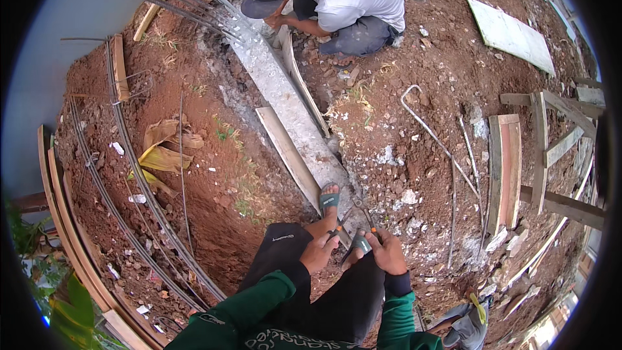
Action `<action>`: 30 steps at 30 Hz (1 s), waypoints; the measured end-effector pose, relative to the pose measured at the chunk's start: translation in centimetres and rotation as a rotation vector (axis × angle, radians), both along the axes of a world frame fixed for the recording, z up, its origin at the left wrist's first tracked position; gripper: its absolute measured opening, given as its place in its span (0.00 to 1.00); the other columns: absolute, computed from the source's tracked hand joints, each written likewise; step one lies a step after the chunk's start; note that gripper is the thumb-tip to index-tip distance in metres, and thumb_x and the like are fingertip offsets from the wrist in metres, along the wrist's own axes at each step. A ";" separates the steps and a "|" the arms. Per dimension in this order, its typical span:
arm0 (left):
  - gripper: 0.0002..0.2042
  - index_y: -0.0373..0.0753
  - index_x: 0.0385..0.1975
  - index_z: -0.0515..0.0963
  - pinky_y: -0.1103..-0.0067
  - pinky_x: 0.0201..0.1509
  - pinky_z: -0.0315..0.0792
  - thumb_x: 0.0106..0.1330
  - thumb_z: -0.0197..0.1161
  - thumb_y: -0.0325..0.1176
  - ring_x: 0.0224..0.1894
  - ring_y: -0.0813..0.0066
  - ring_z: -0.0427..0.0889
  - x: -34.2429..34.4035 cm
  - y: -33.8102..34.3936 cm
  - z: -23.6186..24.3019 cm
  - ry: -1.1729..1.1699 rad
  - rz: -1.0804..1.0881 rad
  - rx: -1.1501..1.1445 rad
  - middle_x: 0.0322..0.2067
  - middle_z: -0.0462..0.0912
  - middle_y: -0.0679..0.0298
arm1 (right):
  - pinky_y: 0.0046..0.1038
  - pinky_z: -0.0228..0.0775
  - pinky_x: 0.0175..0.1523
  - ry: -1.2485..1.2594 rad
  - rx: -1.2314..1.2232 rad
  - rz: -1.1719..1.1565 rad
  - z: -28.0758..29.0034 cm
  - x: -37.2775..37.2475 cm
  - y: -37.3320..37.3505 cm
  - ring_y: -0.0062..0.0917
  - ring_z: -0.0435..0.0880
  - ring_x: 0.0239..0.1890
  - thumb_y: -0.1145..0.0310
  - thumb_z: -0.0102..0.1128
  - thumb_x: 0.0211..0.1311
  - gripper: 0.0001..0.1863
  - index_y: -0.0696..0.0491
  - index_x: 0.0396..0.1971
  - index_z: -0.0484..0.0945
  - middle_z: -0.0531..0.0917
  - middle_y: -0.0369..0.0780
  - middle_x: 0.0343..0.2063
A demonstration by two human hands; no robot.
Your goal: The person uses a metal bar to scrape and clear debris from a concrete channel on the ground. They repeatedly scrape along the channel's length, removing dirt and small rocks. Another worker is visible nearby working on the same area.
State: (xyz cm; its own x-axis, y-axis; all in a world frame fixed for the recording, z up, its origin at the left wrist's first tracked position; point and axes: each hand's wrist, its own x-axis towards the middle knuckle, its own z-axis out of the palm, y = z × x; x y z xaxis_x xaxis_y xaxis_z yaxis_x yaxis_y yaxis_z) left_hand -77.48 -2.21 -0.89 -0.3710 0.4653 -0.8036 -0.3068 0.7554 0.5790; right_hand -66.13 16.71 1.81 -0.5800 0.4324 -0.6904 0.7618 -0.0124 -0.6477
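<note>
Both of my hands are on a pair of pincers (357, 203) with orange and black handles. My left hand (317, 251) is closed round one handle and my right hand (387, 252) round the other. The handles are spread apart, and the metal head points away from me, over the near end of a grey concrete beam (285, 94). My sandalled feet (330, 198) are at that end, just under the tool. Whether anything sits between the jaws is too small to tell.
A person in a cap (359, 6) crouches at the beam's far end, hands by a form board (299, 84). Rebar (188, 6) sticks out there. Another board (288, 149) lines the beam's left. Long bent bars (139, 162) lie left; a hooked rod (440, 142) and timber (504, 172) lie right.
</note>
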 end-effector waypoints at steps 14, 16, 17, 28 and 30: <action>0.23 0.33 0.30 0.73 0.80 0.11 0.54 0.69 0.51 0.52 0.08 0.81 0.59 -15.1 1.1 -14.2 -0.268 0.597 -0.110 0.11 0.63 0.70 | 0.44 0.73 0.40 -0.258 0.452 0.836 -15.2 -24.7 2.7 0.46 0.82 0.34 0.53 0.53 0.61 0.19 0.56 0.33 0.78 0.82 0.52 0.29; 0.23 0.33 0.31 0.74 0.80 0.11 0.54 0.69 0.52 0.52 0.09 0.81 0.58 -18.1 1.0 -17.1 -0.291 0.563 -0.155 0.11 0.63 0.70 | 0.41 0.75 0.41 -0.285 0.586 0.881 -16.6 -28.6 3.5 0.42 0.84 0.36 0.52 0.53 0.62 0.19 0.55 0.33 0.80 0.83 0.48 0.30; 0.23 0.33 0.31 0.74 0.79 0.11 0.53 0.68 0.52 0.52 0.09 0.81 0.58 -19.5 1.1 -18.5 -0.303 0.543 -0.180 0.11 0.62 0.70 | 0.39 0.75 0.41 -0.299 0.651 0.899 -17.3 -30.5 4.1 0.40 0.85 0.37 0.51 0.52 0.62 0.20 0.54 0.32 0.82 0.84 0.47 0.31; 0.21 0.36 0.33 0.77 0.79 0.16 0.52 0.69 0.52 0.52 0.12 0.79 0.54 -32.3 9.3 -35.0 -0.375 0.527 -0.408 0.14 0.61 0.71 | 0.34 0.77 0.43 -0.341 0.601 0.931 -35.4 -43.6 10.0 0.34 0.85 0.40 0.65 0.49 0.59 0.13 0.50 0.33 0.84 0.85 0.43 0.37; 0.22 0.37 0.32 0.78 0.79 0.18 0.53 0.69 0.52 0.52 0.13 0.79 0.54 -33.1 9.8 -36.6 -0.384 0.498 -0.461 0.14 0.61 0.71 | 0.34 0.77 0.42 -0.345 0.600 0.925 -37.9 -43.8 10.0 0.34 0.85 0.40 0.65 0.49 0.59 0.13 0.50 0.33 0.84 0.85 0.43 0.36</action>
State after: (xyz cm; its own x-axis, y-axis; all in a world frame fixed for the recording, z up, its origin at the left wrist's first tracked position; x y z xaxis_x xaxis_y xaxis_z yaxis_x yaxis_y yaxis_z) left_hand -110.61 7.57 -37.48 -0.1050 -0.0959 -0.9898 -0.7887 0.6143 0.0242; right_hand -109.92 26.74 -36.08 -0.6667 0.2528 -0.7011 0.4568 0.8819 -0.1163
